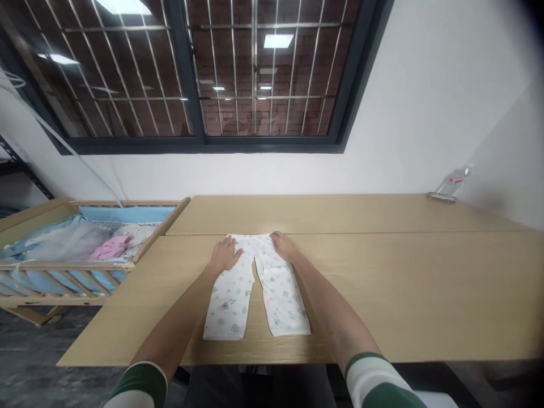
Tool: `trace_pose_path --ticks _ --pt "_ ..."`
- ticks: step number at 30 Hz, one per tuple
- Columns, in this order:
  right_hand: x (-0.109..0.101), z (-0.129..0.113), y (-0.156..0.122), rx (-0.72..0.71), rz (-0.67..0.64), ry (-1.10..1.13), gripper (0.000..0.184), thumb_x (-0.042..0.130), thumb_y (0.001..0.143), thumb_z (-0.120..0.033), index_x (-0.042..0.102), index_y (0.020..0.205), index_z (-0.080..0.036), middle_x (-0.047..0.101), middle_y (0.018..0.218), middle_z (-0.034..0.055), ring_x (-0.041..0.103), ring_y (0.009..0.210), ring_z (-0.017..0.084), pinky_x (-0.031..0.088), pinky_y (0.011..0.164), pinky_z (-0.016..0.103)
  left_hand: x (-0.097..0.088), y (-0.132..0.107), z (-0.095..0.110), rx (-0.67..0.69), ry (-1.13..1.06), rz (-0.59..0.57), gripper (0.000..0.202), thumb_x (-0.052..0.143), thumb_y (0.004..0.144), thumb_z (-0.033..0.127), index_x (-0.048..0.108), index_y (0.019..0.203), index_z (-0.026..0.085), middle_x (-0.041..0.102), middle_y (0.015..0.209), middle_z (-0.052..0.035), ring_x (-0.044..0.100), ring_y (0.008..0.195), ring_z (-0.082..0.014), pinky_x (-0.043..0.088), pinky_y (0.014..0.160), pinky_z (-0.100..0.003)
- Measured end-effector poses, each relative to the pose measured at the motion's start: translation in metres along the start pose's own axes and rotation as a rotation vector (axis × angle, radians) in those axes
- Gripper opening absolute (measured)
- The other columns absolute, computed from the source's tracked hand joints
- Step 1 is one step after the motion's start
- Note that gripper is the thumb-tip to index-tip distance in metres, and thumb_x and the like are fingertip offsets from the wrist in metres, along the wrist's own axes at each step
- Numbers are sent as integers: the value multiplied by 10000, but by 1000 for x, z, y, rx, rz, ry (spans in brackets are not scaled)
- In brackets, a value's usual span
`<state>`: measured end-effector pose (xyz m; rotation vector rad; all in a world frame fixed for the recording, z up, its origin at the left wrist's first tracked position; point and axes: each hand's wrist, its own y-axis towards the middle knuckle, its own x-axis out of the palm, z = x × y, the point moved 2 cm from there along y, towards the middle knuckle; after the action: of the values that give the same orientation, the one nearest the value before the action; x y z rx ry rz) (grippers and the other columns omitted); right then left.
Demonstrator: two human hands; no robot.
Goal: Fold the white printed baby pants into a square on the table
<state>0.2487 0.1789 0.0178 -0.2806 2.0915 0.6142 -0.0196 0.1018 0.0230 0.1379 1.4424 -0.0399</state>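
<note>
A pair of small white baby pants (232, 300) with a green and grey print lies flat on the wooden table, waistband toward the wall and both legs toward me. My left hand (225, 254) rests on the upper left side of the pants, palm down with its fingers spread. At the upper right corner of the waistband, my right hand (284, 246) lies on the cloth, fingers stretched toward the edge. Part of the fabric beneath both hands is hidden.
The wooden table (408, 283) has a seam across its far part. A clear plastic bottle (454, 180) and a flat dark object (441, 196) are at the far right corner. On the left stands a wooden crib (85, 265) with pink cloth (111, 247). A barred window (199, 73) is ahead.
</note>
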Motion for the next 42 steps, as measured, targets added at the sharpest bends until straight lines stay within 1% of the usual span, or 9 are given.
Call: trace_pose_path --ticks 7,10,13,15,18,22,26,33,42 --pt "-6 15 4 188 188 277 404 547 891 -166 631 1287 -165 633 1291 141 641 1157 220 504 1031 380 -35 -22 27 -48 -76 22 707 251 1013 564 348 1522 82 283 1643 -227 215 1533 -370 212 1194 -546" --pt "-12 22 6 310 237 380 333 586 897 -226 655 1213 -145 722 1110 122 687 1014 201 548 922 333 -53 -54 65 -20 -113 54 615 275 1023 517 447 1448 108 408 1573 -224 356 1457 -369 277 1155 -529" --pt "-14 24 10 404 234 446 181 645 863 -241 714 996 -140 764 945 92 697 865 176 548 820 272 -62 -102 117 102 -159 -10 447 369 1002 499 656 1122 179 705 1188 -139 639 1126 -296 434 1000 -432" --pt "-14 23 13 465 229 468 119 698 815 -252 724 858 -143 766 872 80 689 787 168 534 751 249 -61 -135 153 183 -200 -83 453 371 996 532 677 993 198 744 921 -86 698 862 -244 492 820 -363" --pt "-16 21 16 547 228 482 137 762 747 -279 722 737 -148 748 758 64 664 699 165 503 662 242 -52 -171 199 260 -258 -175 433 407 973 511 685 971 179 744 893 -119 709 831 -280 496 746 -375" --pt "-20 19 17 606 208 501 197 803 707 -333 735 707 -148 737 703 59 643 650 162 474 603 239 -35 -185 230 130 -304 -226 419 533 884 509 679 1044 149 744 965 -161 710 911 -351 514 771 -431" --pt "-22 16 20 627 164 529 177 813 683 -309 740 694 -149 737 691 48 646 641 159 471 584 232 -31 -182 237 69 -326 -258 410 495 910 476 671 1068 141 745 976 -169 715 931 -368 522 794 -466" --pt "-16 4 24 646 148 565 138 816 637 -216 699 670 -150 717 680 31 647 648 158 470 573 218 -36 -184 231 141 -326 -280 357 452 936 360 653 1130 137 749 982 -175 720 925 -345 512 777 -433" --pt "-18 -18 25 660 194 688 191 774 677 -188 586 715 -185 663 644 10 610 581 143 482 540 230 -44 -197 201 29 -576 -116 327 382 982 348 606 776 227 699 734 -46 652 700 -205 371 625 -312"
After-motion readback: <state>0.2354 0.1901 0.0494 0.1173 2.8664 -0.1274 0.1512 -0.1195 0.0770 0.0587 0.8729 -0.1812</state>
